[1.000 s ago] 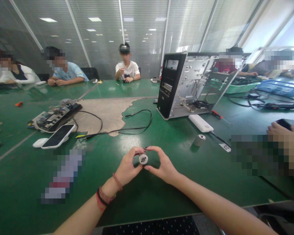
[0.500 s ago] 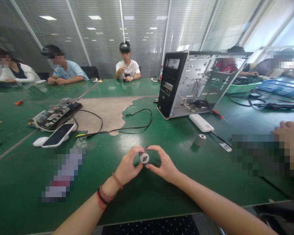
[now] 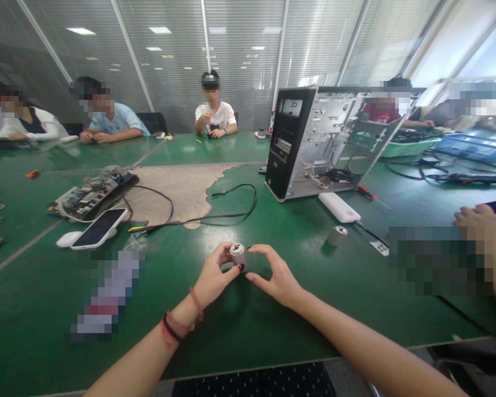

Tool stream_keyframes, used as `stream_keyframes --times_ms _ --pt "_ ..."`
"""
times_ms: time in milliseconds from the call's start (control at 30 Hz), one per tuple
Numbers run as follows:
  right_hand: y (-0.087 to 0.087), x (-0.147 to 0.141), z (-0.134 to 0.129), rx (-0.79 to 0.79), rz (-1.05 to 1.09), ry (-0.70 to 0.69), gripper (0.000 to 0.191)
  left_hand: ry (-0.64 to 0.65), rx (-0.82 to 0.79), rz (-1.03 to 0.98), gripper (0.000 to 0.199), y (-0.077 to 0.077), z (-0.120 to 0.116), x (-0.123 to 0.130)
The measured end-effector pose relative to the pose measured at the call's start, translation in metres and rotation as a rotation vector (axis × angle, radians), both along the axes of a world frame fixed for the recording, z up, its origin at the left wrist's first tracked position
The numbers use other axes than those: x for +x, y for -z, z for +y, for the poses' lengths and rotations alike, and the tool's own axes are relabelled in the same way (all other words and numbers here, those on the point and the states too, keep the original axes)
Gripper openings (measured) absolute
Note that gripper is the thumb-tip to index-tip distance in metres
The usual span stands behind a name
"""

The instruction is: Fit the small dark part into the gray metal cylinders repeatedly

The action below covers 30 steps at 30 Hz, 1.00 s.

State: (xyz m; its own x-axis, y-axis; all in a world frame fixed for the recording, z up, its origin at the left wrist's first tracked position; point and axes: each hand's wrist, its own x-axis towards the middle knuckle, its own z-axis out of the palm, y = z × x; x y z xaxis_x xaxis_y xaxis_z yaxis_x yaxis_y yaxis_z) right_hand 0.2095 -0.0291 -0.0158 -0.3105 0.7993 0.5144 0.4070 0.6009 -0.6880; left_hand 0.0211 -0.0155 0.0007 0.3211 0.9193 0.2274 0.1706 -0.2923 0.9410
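Between thumb and fingers, my left hand (image 3: 215,271) grips a small silvery metal cylinder (image 3: 237,255), which looks like a small motor. Its round end with dark openings tilts upward. Just to its right is my right hand (image 3: 275,275), thumb and forefinger curved apart with nothing between them. A small gap shows between those fingertips and the cylinder. A second, similar cylinder (image 3: 337,236) stands on the green table farther right, touched by neither hand.
An open computer case (image 3: 291,146) stands beyond, near a white power bank (image 3: 339,208) and a screwdriver (image 3: 367,193). Left are a phone (image 3: 100,229), a circuit board assembly (image 3: 95,193) and a black cable (image 3: 231,215). Another person's hand (image 3: 481,220) is at right; several people sit around the table.
The held cylinder has turned from facing me to end-up, rising slightly leftward in my left hand. My right fingers have come away from it.
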Motion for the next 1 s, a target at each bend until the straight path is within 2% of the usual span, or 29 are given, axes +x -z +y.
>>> stream_keyframes --times_ms 133,333,467,700,1000 --pt "-0.002 0.002 0.001 -0.017 0.011 0.040 0.036 -0.029 -0.023 0.021 0.030 0.001 0.003 -0.002" --pt "-0.001 0.002 0.003 -0.037 0.022 0.068 0.030 -0.003 0.105 0.272 0.031 -0.004 -0.003 0.000" --pt "0.000 0.000 0.004 -0.034 0.041 0.040 0.028 0.040 0.139 0.397 0.030 -0.003 -0.006 0.003" --pt "-0.004 -0.005 0.002 -0.014 0.058 -0.047 0.022 0.036 0.180 0.443 0.033 0.001 -0.004 0.002" --pt "-0.006 -0.010 0.006 -0.022 0.058 -0.023 0.013 0.038 0.205 0.482 0.029 -0.001 -0.003 0.002"
